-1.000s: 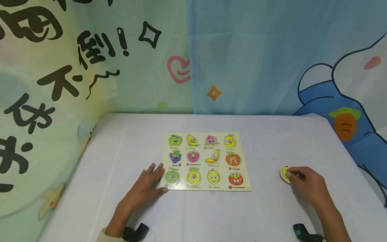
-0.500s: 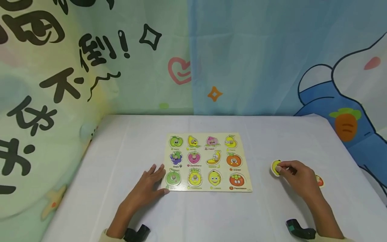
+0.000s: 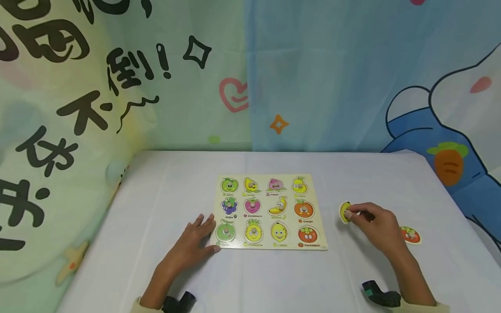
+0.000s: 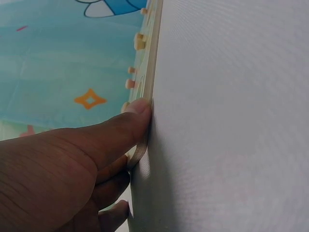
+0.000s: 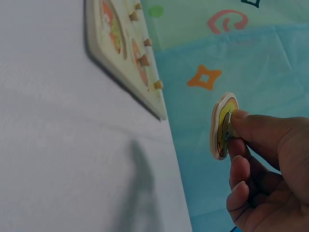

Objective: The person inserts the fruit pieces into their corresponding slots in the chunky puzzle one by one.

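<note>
A pale yellow wooden fruit puzzle board [image 3: 268, 222] lies flat on the white table, filled with rows of fruit pictures. My left hand [image 3: 193, 241] rests at its near left corner, fingers spread along the left edge and thumb [image 4: 137, 116] on the near edge. To the right of the board, my right hand [image 3: 373, 224] pinches a yellow puzzle piece [image 5: 224, 128] by its knob between thumb and fingertips. That piece is tilted up on edge and raised above the table. A red persimmon-like piece [image 3: 410, 234] lies behind the right wrist, partly hidden by it.
Small knobs [image 5: 144, 60] stand up from many pictures on the board; the lemon and persimmon pictures in the front row show none. The white tabletop [image 3: 274, 282] ends at a printed cloth backdrop [image 3: 332, 87]. Black wrist devices [image 3: 381, 294] sit on both wrists.
My right hand has moved left toward the board with the yellow piece, uncovering the red persimmon-like piece behind it. The left hand stays at the board's corner. The head view has shifted slightly.
</note>
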Tool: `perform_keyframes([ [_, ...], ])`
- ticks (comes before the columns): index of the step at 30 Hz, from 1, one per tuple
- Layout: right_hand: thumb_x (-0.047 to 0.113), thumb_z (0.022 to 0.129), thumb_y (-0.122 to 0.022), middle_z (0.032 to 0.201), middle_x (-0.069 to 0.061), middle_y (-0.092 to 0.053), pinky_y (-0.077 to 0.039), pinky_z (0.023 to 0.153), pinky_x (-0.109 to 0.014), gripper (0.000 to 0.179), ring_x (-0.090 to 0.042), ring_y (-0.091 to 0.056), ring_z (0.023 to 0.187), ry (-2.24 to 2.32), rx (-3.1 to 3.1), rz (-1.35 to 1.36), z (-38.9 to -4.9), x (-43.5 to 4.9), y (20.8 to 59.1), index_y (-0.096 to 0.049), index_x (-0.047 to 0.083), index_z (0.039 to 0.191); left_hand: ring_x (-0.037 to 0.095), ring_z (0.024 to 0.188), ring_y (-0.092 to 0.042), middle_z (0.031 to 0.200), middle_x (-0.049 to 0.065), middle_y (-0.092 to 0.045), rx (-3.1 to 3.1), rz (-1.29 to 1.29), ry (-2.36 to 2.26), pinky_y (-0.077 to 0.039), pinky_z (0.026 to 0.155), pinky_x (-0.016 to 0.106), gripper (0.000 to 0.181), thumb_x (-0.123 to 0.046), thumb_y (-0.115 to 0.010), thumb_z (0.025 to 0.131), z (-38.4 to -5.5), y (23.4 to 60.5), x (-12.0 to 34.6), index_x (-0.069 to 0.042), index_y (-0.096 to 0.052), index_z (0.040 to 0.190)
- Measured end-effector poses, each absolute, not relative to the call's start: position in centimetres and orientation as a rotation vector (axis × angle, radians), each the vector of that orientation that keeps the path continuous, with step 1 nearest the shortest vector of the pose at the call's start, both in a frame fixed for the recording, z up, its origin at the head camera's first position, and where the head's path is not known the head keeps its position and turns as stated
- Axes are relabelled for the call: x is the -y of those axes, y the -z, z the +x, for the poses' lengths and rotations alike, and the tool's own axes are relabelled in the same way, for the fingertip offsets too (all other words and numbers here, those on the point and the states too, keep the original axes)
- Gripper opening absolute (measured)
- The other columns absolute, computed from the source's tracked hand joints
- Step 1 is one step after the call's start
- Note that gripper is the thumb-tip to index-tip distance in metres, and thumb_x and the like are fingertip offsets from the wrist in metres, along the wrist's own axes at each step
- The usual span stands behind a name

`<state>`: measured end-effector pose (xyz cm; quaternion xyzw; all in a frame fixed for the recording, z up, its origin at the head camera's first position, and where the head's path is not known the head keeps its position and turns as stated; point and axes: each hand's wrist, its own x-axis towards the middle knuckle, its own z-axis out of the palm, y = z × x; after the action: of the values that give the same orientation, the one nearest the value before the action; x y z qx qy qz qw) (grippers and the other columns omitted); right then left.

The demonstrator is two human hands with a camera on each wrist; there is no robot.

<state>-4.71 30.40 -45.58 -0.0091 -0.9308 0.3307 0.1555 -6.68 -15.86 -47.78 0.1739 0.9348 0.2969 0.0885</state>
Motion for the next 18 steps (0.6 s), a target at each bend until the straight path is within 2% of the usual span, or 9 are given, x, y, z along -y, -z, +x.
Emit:
perform_keyframes([
  [5, 0.016, 0.089, -0.074, 0.082, -0.002, -0.062, -0.039, 0.052, -0.022, 0.014, -0.014, -0.046, 0.070, -1.017, 2.684, 0.018, -4.7, -28.5, 43.7, -0.072, 0.007, 0.099, 0.034, 0.144, -0.021, 0.151, 0.007, -0.038, -2.780, 0.512, -0.879, -0.016, 0.114, 0.058, 0.073, -0.026, -0.082, 0.078, -6.6, 48.1, 16.0, -0.002, -0.052, 0.139],
  [11, 0.018, 0.087, -0.075, 0.080, -0.001, -0.061, -0.039, 0.050, -0.030, 0.012, -0.015, -0.045, 0.071, -1.092, 2.673, 0.020, -5.0, -27.0, 43.3, -0.072, 0.011, 0.096, 0.034, 0.144, -0.021, 0.151, 0.007, -0.038, -2.776, 0.527, -0.895, -0.015, 0.114, 0.058, 0.073, -0.025, -0.083, 0.077, -6.7, 48.2, 16.1, -0.002, -0.052, 0.139],
  [18, 0.014, 0.086, -0.077, 0.077, 0.003, -0.059, -0.039, 0.055, -0.022, 0.010, -0.015, -0.047, 0.070, -1.138, 2.692, 0.119, -5.1, -24.8, 43.3, -0.073, 0.011, 0.095, 0.035, 0.144, -0.022, 0.151, 0.008, -0.039, -2.774, 0.526, -0.884, -0.016, 0.114, 0.058, 0.073, -0.025, -0.083, 0.077, -6.7, 48.0, 16.1, -0.001, -0.052, 0.139],
])
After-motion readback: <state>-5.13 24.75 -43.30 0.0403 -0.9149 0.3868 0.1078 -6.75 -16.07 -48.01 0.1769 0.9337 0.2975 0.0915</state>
